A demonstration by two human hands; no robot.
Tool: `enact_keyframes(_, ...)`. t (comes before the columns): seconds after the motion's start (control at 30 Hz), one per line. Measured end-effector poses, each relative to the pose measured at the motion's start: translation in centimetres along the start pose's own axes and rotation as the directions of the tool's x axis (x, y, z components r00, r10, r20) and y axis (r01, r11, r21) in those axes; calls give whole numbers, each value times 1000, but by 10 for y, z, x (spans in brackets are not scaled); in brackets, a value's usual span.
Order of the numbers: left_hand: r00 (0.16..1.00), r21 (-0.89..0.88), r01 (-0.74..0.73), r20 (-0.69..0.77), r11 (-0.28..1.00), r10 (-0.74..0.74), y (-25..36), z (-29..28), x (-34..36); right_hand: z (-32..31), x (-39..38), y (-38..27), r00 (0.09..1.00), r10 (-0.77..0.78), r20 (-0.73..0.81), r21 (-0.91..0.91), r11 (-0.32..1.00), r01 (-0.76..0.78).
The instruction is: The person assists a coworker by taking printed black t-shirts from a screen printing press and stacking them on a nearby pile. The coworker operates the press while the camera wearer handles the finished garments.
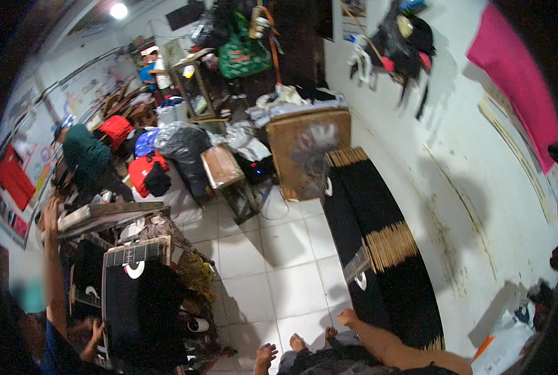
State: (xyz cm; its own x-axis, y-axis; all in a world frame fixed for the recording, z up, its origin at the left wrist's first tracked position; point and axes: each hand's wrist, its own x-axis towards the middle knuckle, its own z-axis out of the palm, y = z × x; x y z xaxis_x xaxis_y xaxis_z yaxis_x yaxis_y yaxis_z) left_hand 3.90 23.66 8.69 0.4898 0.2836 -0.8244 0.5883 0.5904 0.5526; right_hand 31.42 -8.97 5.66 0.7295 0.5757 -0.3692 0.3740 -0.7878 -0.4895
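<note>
My left hand [266,355] hangs low over the tiled floor with its fingers loosely bent and nothing in it. To the right, my right hand [348,317] is curled closed, and I see nothing in it. It is nearest to a long row of stacked black boards [394,300] with bare wooden edges and a white curved mark on some, lying along the right wall. My bare feet [298,342] show between my hands. At left, a similar black board [143,306] lies on a cluttered work stand, apart from my hands.
A co-worker's hand [96,331] is beside the left board; the other arm [53,262] reaches up. Farther off are a small wooden stool [224,167], a brown board-sided table [307,144], plastic bags [185,147] and a person [160,72]. Pink cloth [513,75] hangs right.
</note>
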Motion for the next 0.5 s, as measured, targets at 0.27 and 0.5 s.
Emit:
enact_keyframes(0.27,986,112,71,139,991,-86,-35,-53,48,4,17,-21,886,273,374,537,716,-447)
enact_keyframes(0.5,970,186,191,-189,964,-155,-32,2,24,20,48,85,947,46,319,-155,988,5)
